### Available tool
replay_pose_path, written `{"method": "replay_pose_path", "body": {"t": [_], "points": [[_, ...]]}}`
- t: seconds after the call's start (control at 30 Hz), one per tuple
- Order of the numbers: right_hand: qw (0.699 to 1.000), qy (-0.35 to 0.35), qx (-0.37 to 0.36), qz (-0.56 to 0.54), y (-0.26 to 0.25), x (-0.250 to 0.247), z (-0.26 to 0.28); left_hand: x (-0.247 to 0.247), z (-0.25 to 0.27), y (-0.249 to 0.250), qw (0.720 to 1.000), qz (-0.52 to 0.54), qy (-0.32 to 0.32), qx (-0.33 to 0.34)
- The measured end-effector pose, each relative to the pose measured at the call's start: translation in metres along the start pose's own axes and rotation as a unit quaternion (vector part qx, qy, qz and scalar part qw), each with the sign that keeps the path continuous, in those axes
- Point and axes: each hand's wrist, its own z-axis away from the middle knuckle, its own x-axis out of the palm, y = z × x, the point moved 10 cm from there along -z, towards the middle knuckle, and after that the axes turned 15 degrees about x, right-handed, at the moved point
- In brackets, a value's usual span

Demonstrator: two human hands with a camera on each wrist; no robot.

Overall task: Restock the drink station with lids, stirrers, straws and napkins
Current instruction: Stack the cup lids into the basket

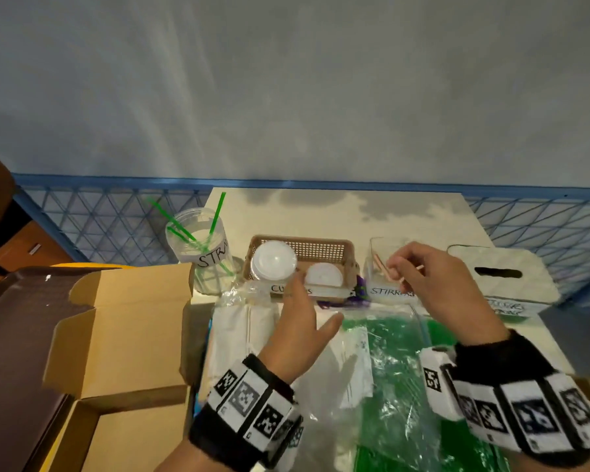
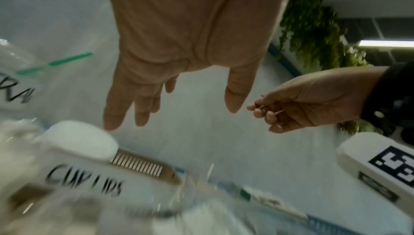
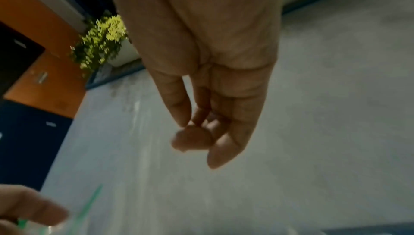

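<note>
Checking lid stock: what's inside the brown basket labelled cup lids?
The brown basket holds two white lids: one left, one front-right. The left hand covers part of its front, so more there can't be ruled out.

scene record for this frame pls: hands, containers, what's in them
left hand: open, holds nothing, near the lid basket
right hand: grip pinches wooden stirrers above the stirrer glass
lid basket: white lids
straw jar: green straws
tissue box: far right
table: plastic bags in front
</note>
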Motion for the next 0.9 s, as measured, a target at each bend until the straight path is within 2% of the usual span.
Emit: {"method": "replay_pose_path", "body": {"t": [0.07,0.17,0.27,0.37,0.43,0.47,0.53,0.6,0.7,0.77,0.83,0.9], "points": [[0.996,-0.014,0.059,0.072,0.048,0.005,0.008,0.032,0.023,-0.016,0.997,-0.04,-0.062,-0.039],[0.981,-0.094,0.155,0.069,0.115,0.032,0.021,0.069,0.052,-0.047,0.968,-0.13,-0.176,-0.122],[0.968,-0.159,0.186,0.056,0.149,0.06,0.035,0.081,0.065,-0.061,0.95,-0.168,-0.205,-0.164],[0.962,-0.184,0.196,-0.055,0.16,0.074,0.037,0.073,0.061,-0.049,0.958,-0.222,-0.127,-0.132],[0.928,-0.234,0.229,-0.181,0.158,0.085,0.042,0.074,0.055,-0.031,0.975,-0.194,-0.074,-0.084],[0.906,-0.262,0.237,-0.232,0.155,0.091,0.045,0.079,0.054,-0.02,0.983,-0.155,-0.071,-0.068],[0.893,-0.301,0.22,-0.253,0.143,0.098,0.052,0.09,0.052,-0.004,0.992,-0.086,-0.068,-0.056],[0.888,-0.326,0.205,-0.252,0.136,0.106,0.058,0.093,0.046,0.007,0.998,-0.045,-0.029,-0.045],[0.852,-0.339,0.222,-0.333,0.135,0.115,0.056,0.084,0.038,0.006,0.997,-0.046,0.046,-0.046],[0.839,-0.332,0.237,-0.36,0.133,0.118,0.052,0.079,0.037,0.002,0.994,-0.069,0.068,-0.043],[0.867,-0.322,0.227,-0.304,0.127,0.127,0.052,0.074,0.039,0.004,0.993,-0.083,0.084,-0.03],[0.903,-0.327,0.2,-0.196,0.118,0.138,0.056,0.07,0.044,0.011,0.993,-0.065,0.102,-0.007]]}}
